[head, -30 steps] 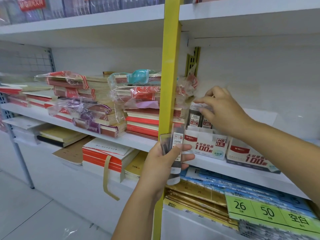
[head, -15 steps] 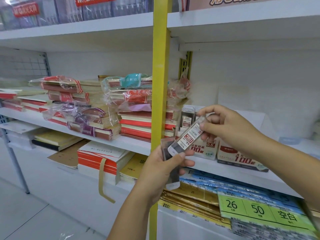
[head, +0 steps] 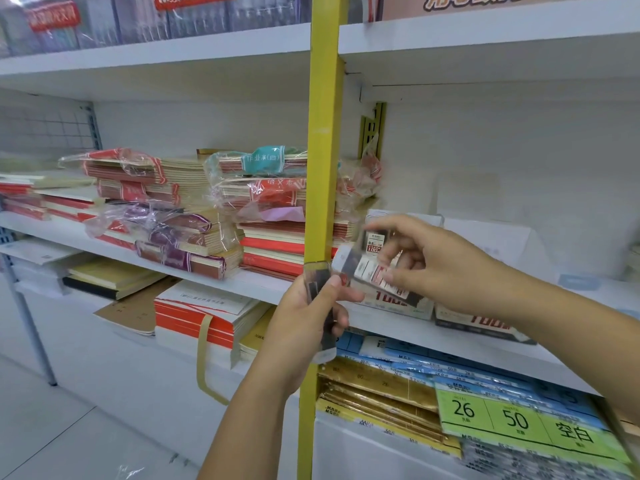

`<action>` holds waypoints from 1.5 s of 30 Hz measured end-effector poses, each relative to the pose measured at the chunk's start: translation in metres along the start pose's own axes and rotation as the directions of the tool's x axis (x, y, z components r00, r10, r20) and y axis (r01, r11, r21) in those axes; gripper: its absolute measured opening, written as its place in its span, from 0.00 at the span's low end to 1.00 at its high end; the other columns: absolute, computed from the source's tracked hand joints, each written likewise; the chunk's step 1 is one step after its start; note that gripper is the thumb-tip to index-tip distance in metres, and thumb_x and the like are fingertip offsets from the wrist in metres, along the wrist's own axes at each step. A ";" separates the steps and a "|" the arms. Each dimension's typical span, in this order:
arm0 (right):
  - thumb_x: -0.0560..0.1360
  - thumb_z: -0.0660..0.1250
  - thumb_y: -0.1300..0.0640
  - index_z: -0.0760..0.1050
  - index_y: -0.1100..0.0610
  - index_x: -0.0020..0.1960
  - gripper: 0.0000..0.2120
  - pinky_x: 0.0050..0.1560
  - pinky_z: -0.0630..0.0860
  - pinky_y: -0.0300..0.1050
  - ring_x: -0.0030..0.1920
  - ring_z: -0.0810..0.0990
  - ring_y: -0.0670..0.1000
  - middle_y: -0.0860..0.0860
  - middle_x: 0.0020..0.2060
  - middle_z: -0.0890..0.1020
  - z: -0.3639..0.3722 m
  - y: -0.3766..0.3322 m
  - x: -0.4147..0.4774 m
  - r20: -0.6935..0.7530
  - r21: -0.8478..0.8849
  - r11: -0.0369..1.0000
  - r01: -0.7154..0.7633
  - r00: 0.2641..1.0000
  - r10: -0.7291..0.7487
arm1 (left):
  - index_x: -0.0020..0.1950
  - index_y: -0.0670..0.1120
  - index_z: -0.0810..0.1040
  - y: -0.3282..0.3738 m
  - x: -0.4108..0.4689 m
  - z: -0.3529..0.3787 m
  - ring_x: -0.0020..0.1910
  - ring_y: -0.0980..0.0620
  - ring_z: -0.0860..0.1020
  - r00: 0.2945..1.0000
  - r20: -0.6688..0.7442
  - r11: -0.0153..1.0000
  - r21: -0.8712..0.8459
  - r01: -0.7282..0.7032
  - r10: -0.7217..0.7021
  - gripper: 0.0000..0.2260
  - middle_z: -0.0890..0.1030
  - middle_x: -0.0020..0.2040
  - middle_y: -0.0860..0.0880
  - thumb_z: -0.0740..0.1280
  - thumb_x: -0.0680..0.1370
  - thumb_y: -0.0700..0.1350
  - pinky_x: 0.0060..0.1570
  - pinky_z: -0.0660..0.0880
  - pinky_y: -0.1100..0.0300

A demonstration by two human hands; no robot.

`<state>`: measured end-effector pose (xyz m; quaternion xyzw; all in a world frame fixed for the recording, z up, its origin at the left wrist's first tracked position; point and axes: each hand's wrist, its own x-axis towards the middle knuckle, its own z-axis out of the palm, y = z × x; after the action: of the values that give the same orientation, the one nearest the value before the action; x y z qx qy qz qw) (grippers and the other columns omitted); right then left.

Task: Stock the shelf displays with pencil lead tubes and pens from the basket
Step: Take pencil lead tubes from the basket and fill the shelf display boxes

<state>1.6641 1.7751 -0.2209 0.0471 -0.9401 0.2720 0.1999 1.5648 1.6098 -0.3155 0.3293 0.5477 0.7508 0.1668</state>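
Nearby, lead tube (head: 375, 241) marked 0.5, label (head: 519, 420) 空白

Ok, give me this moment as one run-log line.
stage: stocking | left hand: grips spare tubes | right hand: pinches single tube, tilted, in front of display box | placed: not yet

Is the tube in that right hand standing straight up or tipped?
Tipped. The pencil lead tube slants from upper left down to lower right in the right hand.
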 end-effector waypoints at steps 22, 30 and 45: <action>0.77 0.67 0.47 0.79 0.48 0.62 0.15 0.48 0.62 0.45 0.54 0.69 0.52 0.48 0.47 0.72 -0.026 0.056 0.051 -0.291 -0.735 0.650 -0.194 0.956 -0.044 | 0.57 0.51 0.76 -0.008 0.003 0.005 0.36 0.55 0.81 0.998 -0.051 0.996 0.081 0.029 -0.024 0.04 0.85 0.43 0.47 0.62 0.84 0.45 0.39 0.80 0.63; 0.75 0.63 0.43 0.78 0.39 0.58 0.13 0.46 0.70 0.27 0.50 0.75 0.36 0.34 0.47 0.78 -0.005 0.009 0.009 -0.170 -0.195 0.980 -0.029 0.985 -0.005 | 0.58 0.54 0.80 0.002 -0.005 0.014 0.46 0.51 0.86 0.998 0.058 0.996 0.082 -0.039 0.034 0.08 0.87 0.48 0.48 0.66 0.81 0.44 0.42 0.81 0.63; 0.72 0.73 0.61 0.82 0.45 0.47 0.11 0.50 0.81 0.40 0.50 0.84 0.45 0.45 0.49 0.84 0.000 0.014 -0.029 -0.091 0.344 0.933 -0.107 0.985 0.146 | 0.62 0.54 0.81 -0.005 -0.005 0.011 0.52 0.51 0.85 0.998 0.011 0.991 -0.113 0.064 -0.064 0.18 0.86 0.53 0.51 0.74 0.74 0.41 0.45 0.81 0.61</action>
<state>1.6880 1.7860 -0.2394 0.0043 -0.8675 0.4438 0.2246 1.5753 1.6160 -0.3196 0.3043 0.5137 0.7739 0.2112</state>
